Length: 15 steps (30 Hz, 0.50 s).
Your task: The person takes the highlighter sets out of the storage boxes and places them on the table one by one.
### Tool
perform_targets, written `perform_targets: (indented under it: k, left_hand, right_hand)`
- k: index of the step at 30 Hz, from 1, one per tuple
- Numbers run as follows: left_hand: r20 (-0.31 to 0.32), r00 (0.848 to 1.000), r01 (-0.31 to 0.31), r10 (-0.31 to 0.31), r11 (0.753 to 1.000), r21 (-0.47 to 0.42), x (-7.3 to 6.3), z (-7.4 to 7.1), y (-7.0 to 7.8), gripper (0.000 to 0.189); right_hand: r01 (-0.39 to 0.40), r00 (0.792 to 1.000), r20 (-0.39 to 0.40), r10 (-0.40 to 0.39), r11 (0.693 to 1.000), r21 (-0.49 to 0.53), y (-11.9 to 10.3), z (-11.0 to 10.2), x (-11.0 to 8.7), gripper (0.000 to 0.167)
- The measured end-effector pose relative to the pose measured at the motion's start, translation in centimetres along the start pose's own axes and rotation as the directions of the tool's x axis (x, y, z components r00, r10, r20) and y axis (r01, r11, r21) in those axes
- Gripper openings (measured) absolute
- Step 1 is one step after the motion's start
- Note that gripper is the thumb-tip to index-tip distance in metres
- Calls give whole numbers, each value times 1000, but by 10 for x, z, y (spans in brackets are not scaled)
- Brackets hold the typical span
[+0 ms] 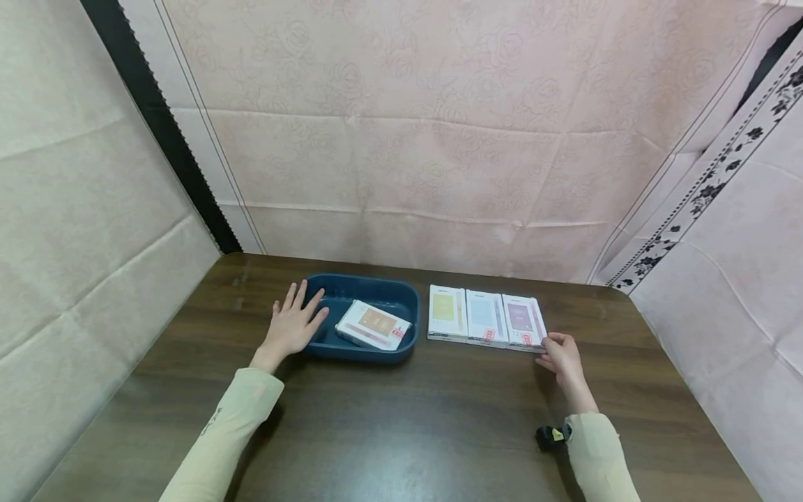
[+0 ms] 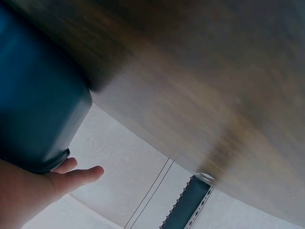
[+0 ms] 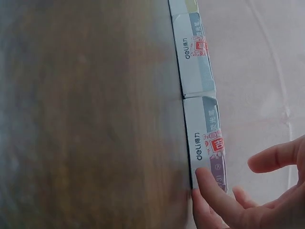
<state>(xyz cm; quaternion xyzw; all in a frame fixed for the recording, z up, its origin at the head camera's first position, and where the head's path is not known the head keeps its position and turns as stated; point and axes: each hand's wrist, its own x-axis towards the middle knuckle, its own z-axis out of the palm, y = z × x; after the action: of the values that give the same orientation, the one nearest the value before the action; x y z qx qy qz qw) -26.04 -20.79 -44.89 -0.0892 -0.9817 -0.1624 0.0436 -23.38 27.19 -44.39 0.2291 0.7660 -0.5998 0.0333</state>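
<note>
A blue plastic tray point(image 1: 401, 286) stands on the table with an orange-labelled highlighter box point(image 1: 376, 325) tilted inside it. My left hand point(image 1: 291, 328) is spread over the tray's left rim, fingers straight. From the left wrist, the tray's outer wall point(image 2: 52, 109) shows beside the thumb. To the right, three highlighter boxes lie side by side: yellow-labelled point(image 1: 447, 312), blue-labelled point(image 1: 486, 317) and purple-labelled point(image 1: 523, 321). My right hand point(image 1: 562, 359) is at the purple-labelled box's near right corner. In the right wrist view one finger point(image 3: 217, 188) touches its end, another stays apart above.
The brown wooden table point(image 1: 401, 425) extends in front of the tray and boxes. A pale patterned cloth point(image 1: 408, 167) hangs behind its far edge, with more cloth at both sides. A small black device point(image 1: 552, 437) is at the right wrist.
</note>
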Motion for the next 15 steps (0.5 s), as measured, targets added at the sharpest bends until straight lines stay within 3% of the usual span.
perform_targets:
  k: [8,15]
  left_hand:
    - [-1,1000,-4,4,1000,-4,0,1,-1,60]
    - [2,1000,0,0,1000,-13,1,2,-1,61]
  right_hand:
    - [114,984,-130,-123,991,-74,-4,8,-3,48]
    - [169,973,-137,-188,976,-138,-7,12,1,46]
